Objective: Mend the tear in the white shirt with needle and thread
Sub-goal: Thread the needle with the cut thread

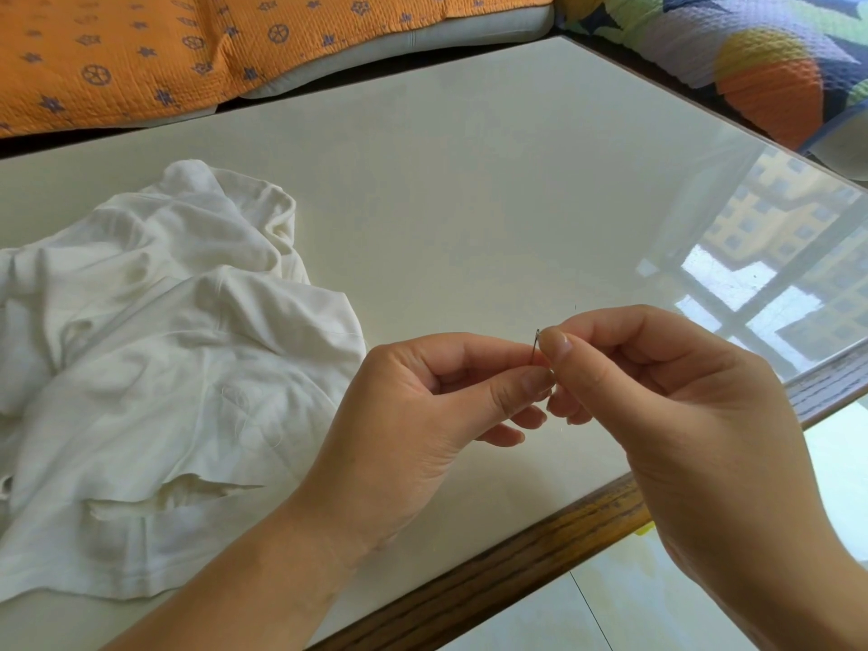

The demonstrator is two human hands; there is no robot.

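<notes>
The white shirt (155, 345) lies crumpled just left of both hands (its tear (197, 491) facing up). The left hand (422, 406) pinches the needle (535, 350) upright; the right hand (681, 415) pinches its top end.

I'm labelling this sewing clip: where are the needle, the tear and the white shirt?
needle (535, 347): head view, bare shaft near its eye.
tear (190, 491): head view, open gap between its ragged edges.
white shirt (155, 321): head view, crumpled middle of the fabric.
</notes>
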